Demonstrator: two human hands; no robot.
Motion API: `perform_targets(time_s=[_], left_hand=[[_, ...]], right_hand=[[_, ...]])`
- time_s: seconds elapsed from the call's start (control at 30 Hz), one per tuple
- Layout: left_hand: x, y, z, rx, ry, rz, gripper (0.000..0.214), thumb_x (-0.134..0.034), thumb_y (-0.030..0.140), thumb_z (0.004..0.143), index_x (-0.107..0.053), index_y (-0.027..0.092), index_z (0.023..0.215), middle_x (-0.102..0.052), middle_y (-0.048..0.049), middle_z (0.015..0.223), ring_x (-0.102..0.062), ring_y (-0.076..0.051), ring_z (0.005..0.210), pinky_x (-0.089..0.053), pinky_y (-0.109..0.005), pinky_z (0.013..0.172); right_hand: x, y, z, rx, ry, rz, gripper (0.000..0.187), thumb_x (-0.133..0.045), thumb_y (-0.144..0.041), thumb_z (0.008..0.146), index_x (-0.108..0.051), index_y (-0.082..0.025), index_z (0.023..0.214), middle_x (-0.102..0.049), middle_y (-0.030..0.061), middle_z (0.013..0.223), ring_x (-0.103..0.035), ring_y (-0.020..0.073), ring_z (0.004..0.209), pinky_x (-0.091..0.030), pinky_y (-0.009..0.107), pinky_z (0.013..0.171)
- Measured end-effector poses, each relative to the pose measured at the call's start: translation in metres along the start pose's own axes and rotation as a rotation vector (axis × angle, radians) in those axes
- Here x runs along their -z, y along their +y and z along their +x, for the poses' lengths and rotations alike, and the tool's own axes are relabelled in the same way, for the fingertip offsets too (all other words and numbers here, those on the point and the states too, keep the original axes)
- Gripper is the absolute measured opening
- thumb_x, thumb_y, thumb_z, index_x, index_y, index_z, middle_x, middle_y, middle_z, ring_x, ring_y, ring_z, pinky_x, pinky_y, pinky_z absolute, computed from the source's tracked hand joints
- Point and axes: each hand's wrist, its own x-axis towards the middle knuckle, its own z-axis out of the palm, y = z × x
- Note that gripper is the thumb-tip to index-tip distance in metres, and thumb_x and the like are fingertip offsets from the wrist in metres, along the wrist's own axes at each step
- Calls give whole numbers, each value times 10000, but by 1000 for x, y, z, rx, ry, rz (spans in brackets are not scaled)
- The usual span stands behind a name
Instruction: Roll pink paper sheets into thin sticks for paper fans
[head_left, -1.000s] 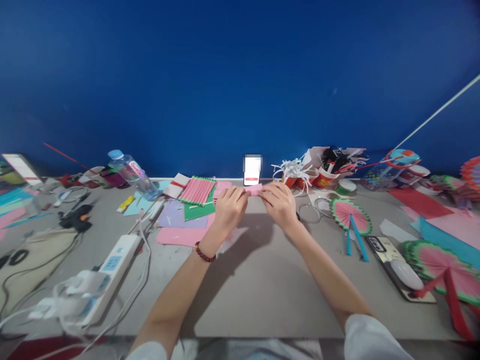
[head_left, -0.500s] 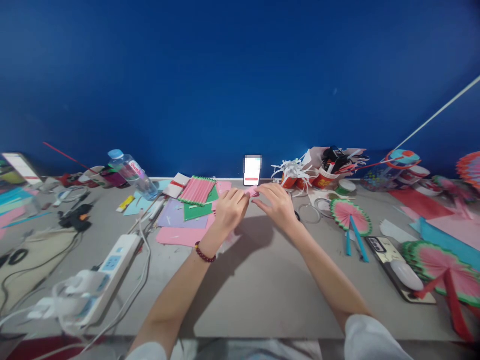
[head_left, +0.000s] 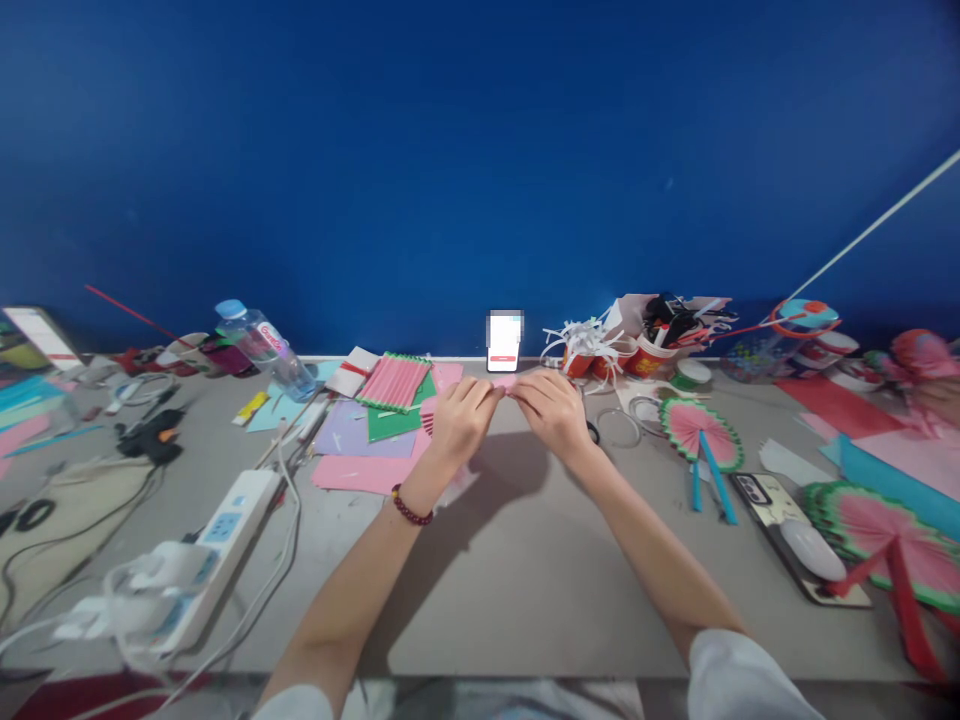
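Both hands meet over the middle of the table, pinching a piece of pink paper (head_left: 505, 381) between them. My left hand (head_left: 463, 415) grips its left side, the wrist wearing a dark red bead bracelet. On the paper's right side, my right hand (head_left: 553, 408) has thumb and fingers closed. Most of the paper is hidden behind the fingers. Left of my left hand lies a pleated pink paper piece with green edges (head_left: 395, 382), on green paper (head_left: 390, 426). A lit phone (head_left: 502, 345) stands upright just beyond my hands.
Left are a water bottle (head_left: 266, 345), a glue gun (head_left: 152, 432) and a power strip (head_left: 225, 545) with cables. To the right lie a watermelon-like paper fan (head_left: 701, 434), a cup of tools (head_left: 652, 352), a mouse (head_left: 812, 550) on a phone, and a larger fan (head_left: 885, 540).
My right thumb and fingers have closed from a looser hold into a pinch on the pink paper. At the far right edge, a co-worker's hand and a pink paper piece have shifted.
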Motion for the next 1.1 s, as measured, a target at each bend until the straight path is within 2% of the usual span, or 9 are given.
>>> perform_targets(time_s=[0.1,0.27,0.37,0.57,0.67,0.77,0.9,1.0,1.1], left_hand=[[-1,-2,0,-5,33,6,133,-486,161,907,-619,161,917,-616,-44,776,-520,-160,744,-342,-298,652],[-1,-4,2,61,89,-47,221,-504,227,906,-615,154,730,-540,-27,654,-480,-148,678,-316,-291,624],[0,-6,3,126,62,-190,223,-503,280,908,-651,165,786,-508,-14,639,-467,-137,652,-322,-274,611],[2,-9,7,323,-92,-641,225,-511,336,897,-666,175,873,-628,-50,806,-547,-128,720,-413,-235,624],[2,-8,8,409,-125,-763,227,-547,367,872,-672,177,867,-664,-57,822,-573,-132,716,-422,-226,578],[1,-6,9,494,-86,-820,202,-580,357,851,-676,179,844,-682,-53,822,-595,-132,728,-452,-229,608],[-1,-7,9,666,-20,-955,177,-638,347,801,-647,173,831,-674,-35,796,-602,-123,697,-482,-239,642],[-4,-7,9,761,5,-1105,225,-686,355,750,-603,161,828,-646,-14,743,-581,-101,626,-473,-217,584],[-7,-7,9,795,10,-1175,244,-704,357,727,-593,153,804,-630,-6,706,-572,-93,600,-468,-207,562]], right_hand=[[0,0,2,-43,-10,61,118,-543,-202,875,-646,-212,934,-692,60,918,-586,203,881,-476,352,808],[1,3,4,-55,-33,169,117,-561,-244,871,-647,-217,946,-687,67,965,-597,201,922,-482,369,836],[1,3,5,-70,4,234,99,-572,-211,861,-671,-222,865,-705,49,880,-608,187,863,-483,367,822],[2,-1,5,-375,-17,466,102,-647,-306,810,-718,-238,835,-711,41,812,-624,183,817,-504,352,767],[3,-3,5,-441,-13,496,110,-648,-315,804,-727,-239,817,-717,45,816,-632,189,821,-504,361,777],[3,-5,5,-459,-29,524,135,-641,-321,805,-717,-232,872,-716,49,867,-636,187,836,-505,364,799],[0,-6,5,-558,-70,662,309,-702,-366,735,-666,-210,999,-704,56,938,-643,183,835,-524,345,782],[-6,-5,3,-641,-27,766,271,-697,-377,734,-662,-194,931,-702,46,890,-647,171,798,-531,319,751],[-9,-5,1,-662,14,772,234,-681,-371,745,-659,-193,896,-697,36,856,-641,165,772,-531,307,732]])
